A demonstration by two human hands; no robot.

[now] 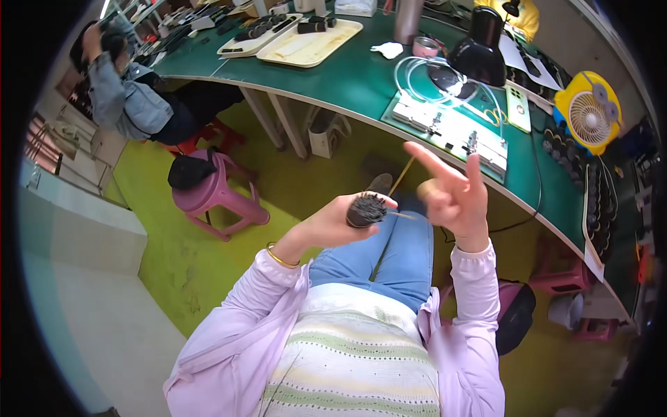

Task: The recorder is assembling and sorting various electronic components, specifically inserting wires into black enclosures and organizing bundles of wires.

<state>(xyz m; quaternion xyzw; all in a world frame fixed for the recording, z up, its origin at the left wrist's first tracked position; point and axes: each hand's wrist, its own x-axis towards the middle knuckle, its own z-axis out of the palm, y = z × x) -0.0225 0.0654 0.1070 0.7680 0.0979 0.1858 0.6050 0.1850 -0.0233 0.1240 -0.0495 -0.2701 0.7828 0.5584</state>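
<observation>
My left hand (333,221) is closed around a round bundle of thin black pieces (367,210), their ends packed together and facing up. Beside the bundle a thin yellowish stick (402,176) slants up toward my right hand; a second pale stick (403,216) lies lower, pointing the same way. What grips the sticks is hard to see. My right hand (455,198) is raised just right of the bundle, two fingers stretched apart and the others bent and slightly blurred. Nothing shows in it.
On the green table (333,90) stand a white metal fixture (445,128) with clear tubing, a black lamp (481,48), a yellow fan (589,115) and cream trays (310,45) with black parts. A pink stool (208,191) stands left; farther off sits another person (132,97).
</observation>
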